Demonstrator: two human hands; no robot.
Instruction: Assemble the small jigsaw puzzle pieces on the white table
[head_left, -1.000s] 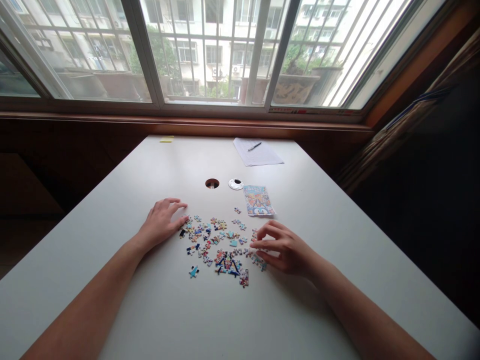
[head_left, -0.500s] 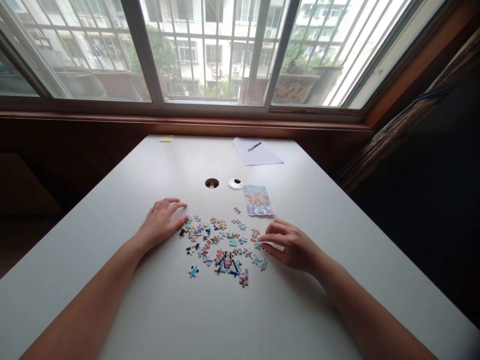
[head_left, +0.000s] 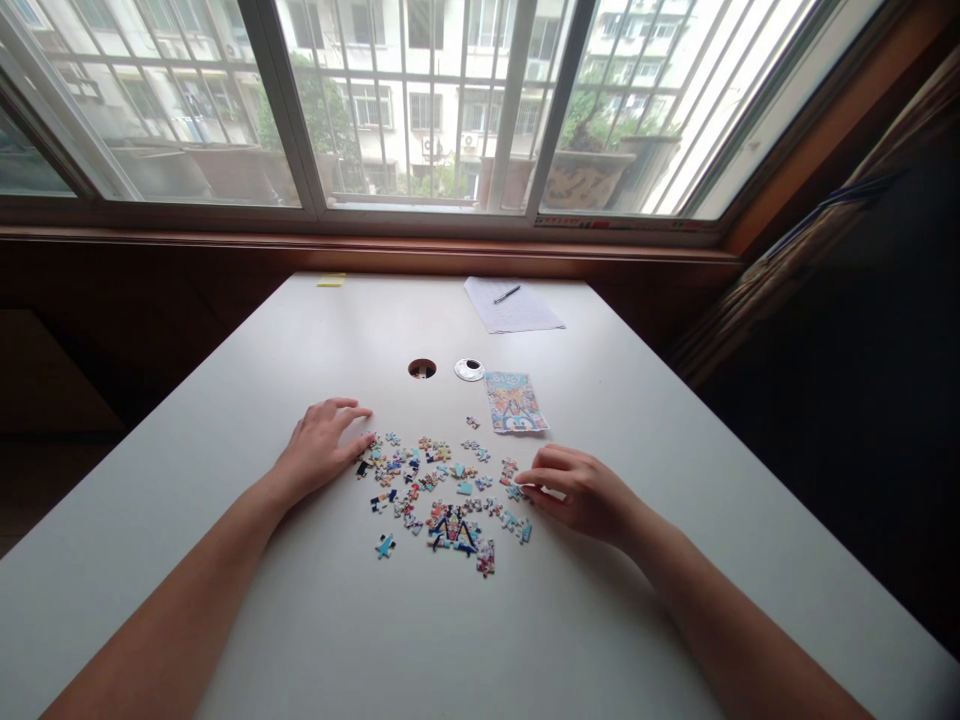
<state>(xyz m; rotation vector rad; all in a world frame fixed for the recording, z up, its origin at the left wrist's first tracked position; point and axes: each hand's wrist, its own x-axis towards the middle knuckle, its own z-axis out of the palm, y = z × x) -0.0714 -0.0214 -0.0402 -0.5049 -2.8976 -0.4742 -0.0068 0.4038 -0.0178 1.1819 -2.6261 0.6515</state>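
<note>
Several small colourful puzzle pieces (head_left: 431, 475) lie scattered on a white table (head_left: 420, 620). A joined cluster of pieces (head_left: 454, 530) sits at the near side of the scatter. My left hand (head_left: 322, 445) rests flat at the left edge of the scatter, fingers stretched out and touching the nearest pieces. My right hand (head_left: 581, 490) lies at the right edge, its fingers curled, fingertips on a loose piece (head_left: 515, 490). A printed reference picture (head_left: 515, 401) lies just beyond the pieces.
A round cable hole (head_left: 421, 368) and its white cap (head_left: 469, 369) sit behind the pieces. Farther back lie a sheet of paper (head_left: 511, 305) with a pen (head_left: 507, 293) and a yellow sticky note (head_left: 331, 281). A barred window spans the far wall; a dark curtain hangs at right.
My right hand slid right and slightly away from the joined cluster to the right edge of the scatter. My left hand stayed put.
</note>
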